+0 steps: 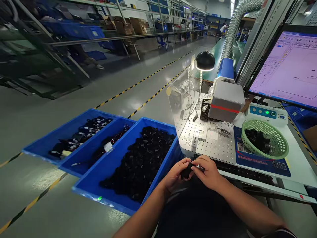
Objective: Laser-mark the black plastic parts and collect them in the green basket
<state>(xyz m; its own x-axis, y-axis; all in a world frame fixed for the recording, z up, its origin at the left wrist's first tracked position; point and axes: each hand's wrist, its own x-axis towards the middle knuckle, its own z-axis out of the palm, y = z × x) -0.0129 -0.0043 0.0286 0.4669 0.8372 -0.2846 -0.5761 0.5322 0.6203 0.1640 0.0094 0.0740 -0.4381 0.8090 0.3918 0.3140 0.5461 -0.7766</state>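
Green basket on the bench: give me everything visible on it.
The green basket is a round, open bowl shape, apparently molded plastic, light green, with a smooth rim and rows of small openings through its wall. It stands upright, partly over the blue mat, in front of the white control box. Small black parts lie heaped inside, toward its left side; the right side is bare. No damage shows, though its underside is hidden. Nothing else visibly touches it.

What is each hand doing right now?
Left hand: fingers closed on a small black part.
Right hand: fingertips on the same part; how firm its grip is cannot be told.
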